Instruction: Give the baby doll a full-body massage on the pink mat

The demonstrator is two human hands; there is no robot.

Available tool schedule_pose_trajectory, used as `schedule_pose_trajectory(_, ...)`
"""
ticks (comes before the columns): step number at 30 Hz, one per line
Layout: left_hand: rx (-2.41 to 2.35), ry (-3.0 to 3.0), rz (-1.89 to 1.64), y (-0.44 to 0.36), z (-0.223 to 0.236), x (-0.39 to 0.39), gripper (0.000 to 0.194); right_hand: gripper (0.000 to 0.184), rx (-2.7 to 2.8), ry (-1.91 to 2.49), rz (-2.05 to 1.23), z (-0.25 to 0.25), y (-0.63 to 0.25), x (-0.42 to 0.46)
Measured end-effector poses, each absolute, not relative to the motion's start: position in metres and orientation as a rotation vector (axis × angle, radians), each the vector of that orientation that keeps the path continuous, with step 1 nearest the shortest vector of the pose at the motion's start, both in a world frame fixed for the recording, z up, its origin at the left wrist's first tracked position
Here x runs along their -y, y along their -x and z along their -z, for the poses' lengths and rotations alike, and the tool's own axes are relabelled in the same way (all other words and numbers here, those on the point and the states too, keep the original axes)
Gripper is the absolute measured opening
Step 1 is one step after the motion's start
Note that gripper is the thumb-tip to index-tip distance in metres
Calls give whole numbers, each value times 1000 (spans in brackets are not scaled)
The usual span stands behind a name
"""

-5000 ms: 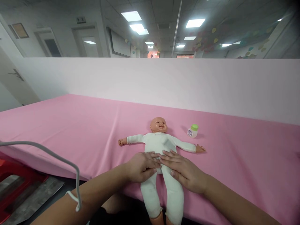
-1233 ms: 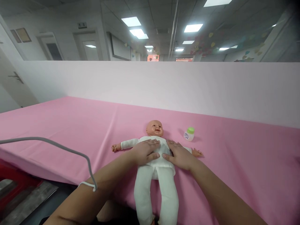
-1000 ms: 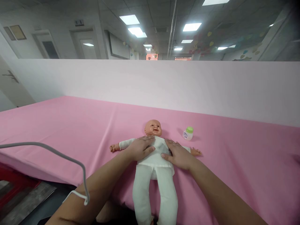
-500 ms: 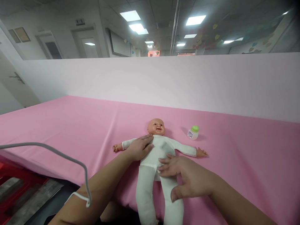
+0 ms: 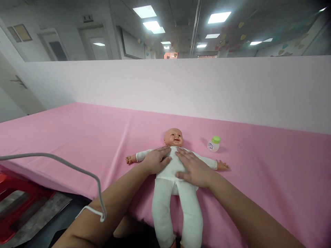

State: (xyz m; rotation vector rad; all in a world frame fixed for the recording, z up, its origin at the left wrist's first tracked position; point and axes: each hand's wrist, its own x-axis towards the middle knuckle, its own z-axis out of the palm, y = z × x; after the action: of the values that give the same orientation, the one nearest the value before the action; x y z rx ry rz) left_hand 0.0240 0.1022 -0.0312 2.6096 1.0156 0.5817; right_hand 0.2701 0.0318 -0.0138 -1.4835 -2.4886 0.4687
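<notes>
One white wall runs across the far side, topped by glazing through or in which ceiling lights and two doorways show. One table, covered in pink cloth with several creases, fills the middle from left to right. One door with a lever handle stands at far left. One red plastic stool, partly cut off by the frame, is at near left, below the table's edge.

One baby doll lies face up on the near-central part of the table, head to the far side, legs to the near edge. Count: one bald head, two arms stretched left and right, two legs slightly apart. Torso and limbs are white; the feet are partly outside the frame. One grey cable enters from the left and bends down by the left forearm.

Two hands are present, both on the doll's chest. The left hand lies flat, palm down, fingers extended close together, on the left of the chest. The right hand lies flat on the right of it, fingers together, thumb spread wide toward the waist. The fingertips are near each other, apart.

Containers: one. A small translucent jar with a green lid and a printed label sits right of the doll's head, lid on; its contents cannot be determined.
</notes>
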Motion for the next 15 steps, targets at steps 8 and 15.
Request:
schedule_pose_trajectory(8, -1055, -2565, -573, -25, 26, -97, 61, 98, 2293, 1795, -427, 23, -285, -41)
schedule_pose_trajectory(15, -1024, -2606, -664, -19, 11, -71, 55, 94, 2272, 1816, -379, 33, -288, -38)
